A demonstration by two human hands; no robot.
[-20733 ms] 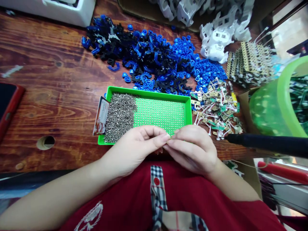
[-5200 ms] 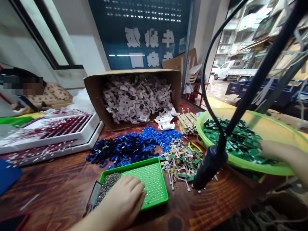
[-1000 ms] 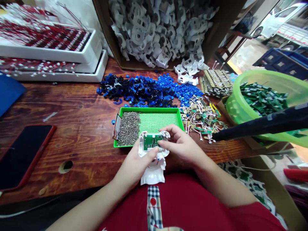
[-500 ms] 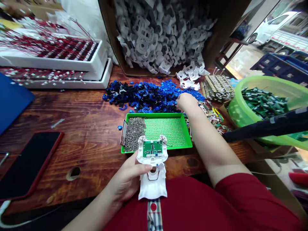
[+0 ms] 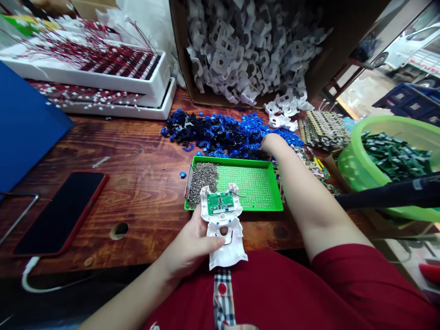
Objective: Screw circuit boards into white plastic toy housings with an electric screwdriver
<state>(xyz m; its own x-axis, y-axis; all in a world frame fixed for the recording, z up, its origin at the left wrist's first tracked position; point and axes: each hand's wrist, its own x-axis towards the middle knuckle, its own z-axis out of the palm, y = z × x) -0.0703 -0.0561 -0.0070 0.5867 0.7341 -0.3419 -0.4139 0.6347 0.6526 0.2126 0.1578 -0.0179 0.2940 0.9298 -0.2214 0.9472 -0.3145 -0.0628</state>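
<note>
My left hand (image 5: 190, 245) grips a white plastic housing (image 5: 225, 233) with a green circuit board (image 5: 220, 202) seated in its upper part, held just in front of the green tray (image 5: 256, 185). My right hand (image 5: 273, 143) reaches across the tray into the pile of blue and black plastic parts (image 5: 227, 133). Its fingers curl down into the blue pieces and are mostly hidden. A heap of small metal screws (image 5: 202, 178) fills the tray's left end.
A cardboard box of white housings (image 5: 247, 46) lies open at the back. A green basin of circuit boards (image 5: 392, 156), a black tool handle (image 5: 388, 195), loose wired boards (image 5: 321, 130), white foam trays (image 5: 103, 78), a phone (image 5: 62, 213) and a table hole (image 5: 119, 230) surround the work spot.
One second ago both hands held the housing. The right hand has let go and reached forward to the blue parts pile. The left hand keeps the housing, now tilted slightly.
</note>
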